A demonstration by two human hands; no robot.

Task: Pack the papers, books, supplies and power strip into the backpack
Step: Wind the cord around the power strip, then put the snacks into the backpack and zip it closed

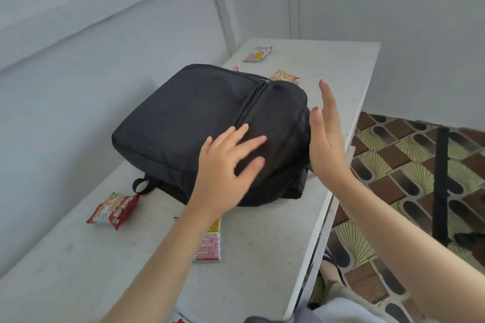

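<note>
l hand + r hand both open at black backpack
l fingers spread over pack's near part, contact blurred; r palm flat, fingers straight, just beside its r edge. backpack lies flat on white table, snack packets around it.

White scuffed table, long side against the wall. Black backpack lies flat mid-table, its carry loop on the near-left side. Snack packets lie straight on the top: red packet just beside the loop, red-yellow packet nearer the front and partly hidden, pale packet at the far end, and orange packet right at the backpack's far edge.
</note>
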